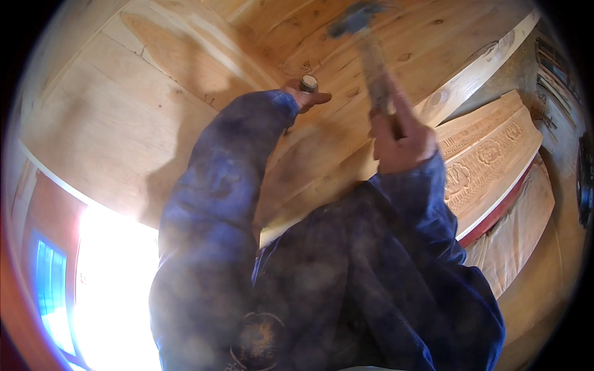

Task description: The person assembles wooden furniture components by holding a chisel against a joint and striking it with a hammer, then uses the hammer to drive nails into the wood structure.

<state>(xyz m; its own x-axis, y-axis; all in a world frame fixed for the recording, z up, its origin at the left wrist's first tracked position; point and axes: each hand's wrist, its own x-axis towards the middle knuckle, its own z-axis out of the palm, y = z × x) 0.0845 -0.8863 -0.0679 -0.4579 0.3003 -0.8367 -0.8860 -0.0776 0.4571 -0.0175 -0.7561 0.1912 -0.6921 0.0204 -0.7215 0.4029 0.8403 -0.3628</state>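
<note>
My right hand (402, 143) is wrapped round the wooden handle of a hammer (373, 65), raised with its dark metal head uppermost and slightly blurred. To its left and farther off, my left hand (305, 99) grips an upright chisel (309, 81). Only the chisel's round, pale butt end with a ring about it shows clearly; my fingers and sleeve hide most of the rest. Beneath both hands lies a broad surface of knotty wooden boards (334, 105). The hammer head is apart from the chisel, up and to the right of it.
A plywood-like wooden panel (117, 93) rises at the left. A pale wooden edge (476, 77) runs along the right. Beyond it stands a carved wooden board (489, 151) with floral reliefs. Bright daylight comes through an opening (114, 284) at the lower left.
</note>
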